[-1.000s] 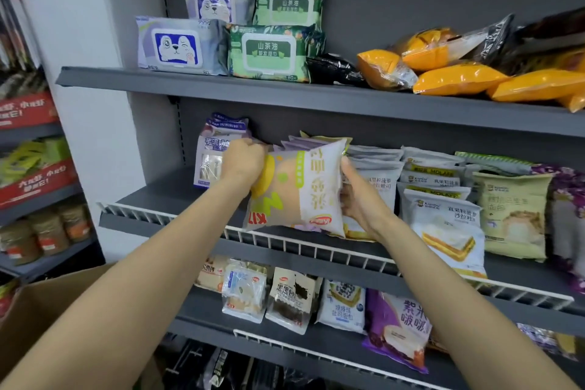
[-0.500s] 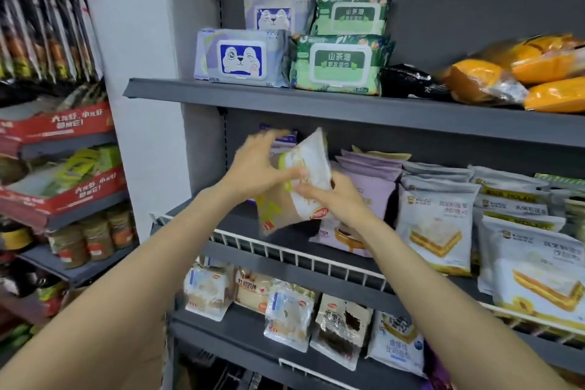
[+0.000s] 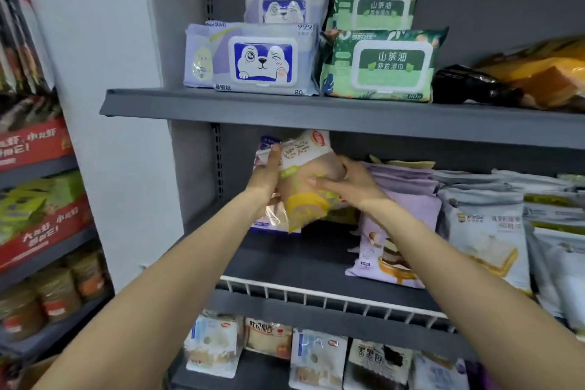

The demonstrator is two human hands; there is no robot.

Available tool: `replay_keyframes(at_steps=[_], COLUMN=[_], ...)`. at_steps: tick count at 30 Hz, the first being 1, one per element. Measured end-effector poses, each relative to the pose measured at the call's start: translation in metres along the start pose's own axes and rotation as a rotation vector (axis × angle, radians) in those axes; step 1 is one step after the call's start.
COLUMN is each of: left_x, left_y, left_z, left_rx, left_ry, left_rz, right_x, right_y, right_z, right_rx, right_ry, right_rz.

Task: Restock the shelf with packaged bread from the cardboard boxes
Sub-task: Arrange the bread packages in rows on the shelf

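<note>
A cream and yellow bread pack (image 3: 308,190) stands upright at the back left of the middle shelf (image 3: 285,263), held from both sides. My left hand (image 3: 266,174) grips its left edge, thumb up along the pack. My right hand (image 3: 348,182) presses on its right side with fingers across the front. Behind it a blue-edged pack (image 3: 264,149) leans on the shelf's back. A corner of the cardboard box (image 3: 41,370) shows at the bottom left.
Purple bread packs (image 3: 399,222) and white sandwich packs (image 3: 487,241) fill the middle shelf to the right. A white wire rail (image 3: 316,294) runs along its front edge. Wet wipe packs (image 3: 253,57) sit on the top shelf, more bread packs (image 3: 215,345) on the lower one.
Both hands have carried the bread pack left and deeper into the shelf and turned it upright. The view has swung left and closer.
</note>
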State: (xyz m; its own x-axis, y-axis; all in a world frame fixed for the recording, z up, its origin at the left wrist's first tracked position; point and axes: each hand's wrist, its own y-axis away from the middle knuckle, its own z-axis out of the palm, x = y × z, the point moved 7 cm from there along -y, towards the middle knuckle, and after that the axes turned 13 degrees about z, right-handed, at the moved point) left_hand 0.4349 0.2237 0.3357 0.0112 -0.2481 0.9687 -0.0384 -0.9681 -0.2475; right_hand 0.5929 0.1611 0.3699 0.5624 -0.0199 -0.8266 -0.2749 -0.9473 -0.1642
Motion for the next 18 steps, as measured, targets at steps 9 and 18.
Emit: replay_keyframes(at_steps=[9, 18], left_x=[-0.020, -0.034], left_y=[-0.043, -0.061], left_z=[-0.004, 0.007], left_rx=[-0.341, -0.399], left_ry=[-1.235, -1.350], left_rz=[0.483, 0.551], right_x=[-0.029, 0.012], right_y=[-0.036, -0.052], right_z=[0.016, 0.033], right_rx=[-0.120, -0.134], right_ry=[1.038, 1.176], right_rz=[-0.081, 0.048])
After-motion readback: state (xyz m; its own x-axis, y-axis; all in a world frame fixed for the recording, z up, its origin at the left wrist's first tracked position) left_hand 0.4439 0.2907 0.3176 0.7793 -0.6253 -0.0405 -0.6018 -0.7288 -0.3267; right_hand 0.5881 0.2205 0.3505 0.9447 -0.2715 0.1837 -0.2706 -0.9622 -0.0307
